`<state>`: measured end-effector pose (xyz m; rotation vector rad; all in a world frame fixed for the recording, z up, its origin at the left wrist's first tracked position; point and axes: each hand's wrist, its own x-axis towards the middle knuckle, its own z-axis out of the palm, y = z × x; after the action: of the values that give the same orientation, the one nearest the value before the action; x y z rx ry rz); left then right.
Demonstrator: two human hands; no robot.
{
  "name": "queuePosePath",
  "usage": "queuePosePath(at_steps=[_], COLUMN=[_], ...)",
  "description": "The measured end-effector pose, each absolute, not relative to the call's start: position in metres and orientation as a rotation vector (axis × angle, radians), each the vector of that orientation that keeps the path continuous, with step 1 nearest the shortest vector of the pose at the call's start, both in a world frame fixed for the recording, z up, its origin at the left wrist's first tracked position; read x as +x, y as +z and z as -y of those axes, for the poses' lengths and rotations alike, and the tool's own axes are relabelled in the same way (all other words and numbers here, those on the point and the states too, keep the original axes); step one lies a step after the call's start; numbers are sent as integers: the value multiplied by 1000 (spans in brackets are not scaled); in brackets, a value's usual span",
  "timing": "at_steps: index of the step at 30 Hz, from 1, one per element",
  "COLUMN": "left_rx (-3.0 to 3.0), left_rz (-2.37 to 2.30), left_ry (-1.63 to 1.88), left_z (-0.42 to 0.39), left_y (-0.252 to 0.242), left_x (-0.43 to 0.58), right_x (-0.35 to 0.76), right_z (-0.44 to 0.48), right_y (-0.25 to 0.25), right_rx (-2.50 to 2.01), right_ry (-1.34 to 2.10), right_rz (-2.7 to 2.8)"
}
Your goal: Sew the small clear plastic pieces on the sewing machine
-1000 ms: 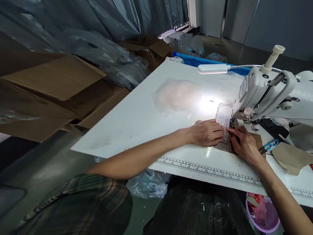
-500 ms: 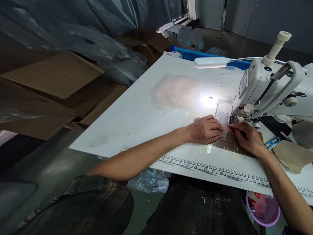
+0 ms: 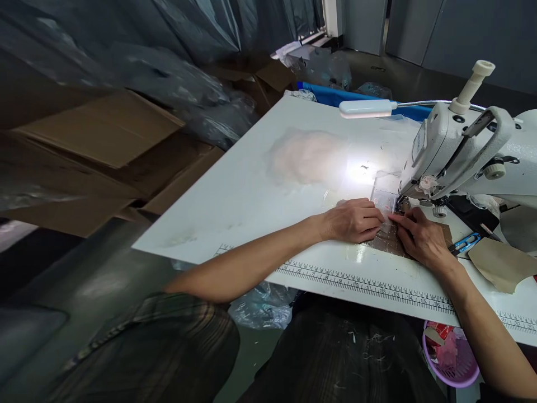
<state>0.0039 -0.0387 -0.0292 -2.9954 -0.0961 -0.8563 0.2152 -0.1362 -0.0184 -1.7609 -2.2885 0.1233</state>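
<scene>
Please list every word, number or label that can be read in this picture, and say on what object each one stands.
"10", "12", "13", "14", "15", "16": numbers on the printed ruler scale along the near edge of the white table.
Lower ruler numbers: too small and blurred to read.
Panel on the sewing machine head: markings unreadable.
Red packaging in the purple basket: print unreadable.
</scene>
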Motion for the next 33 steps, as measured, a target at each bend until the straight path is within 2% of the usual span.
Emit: queuePosePath(at_steps=[16, 23, 29, 33], left_rx=[-3043, -3014, -3086, -3057], left_rz=[68, 54, 98, 65], left_ry=[-785, -867, -778, -849], left_z=[37, 37, 37, 37], left_y=[-27, -29, -29, -30], left_x=[2, 2, 1, 1], right_x=[222, 227, 230, 230], right_z=[138, 139, 140, 141], right_y=[-24, -15, -17, -18], right_rx=[-1631, -1480, -1506, -1550], right_ry=[130, 226, 283, 281], right_rz=[2291, 2141, 2091, 2065])
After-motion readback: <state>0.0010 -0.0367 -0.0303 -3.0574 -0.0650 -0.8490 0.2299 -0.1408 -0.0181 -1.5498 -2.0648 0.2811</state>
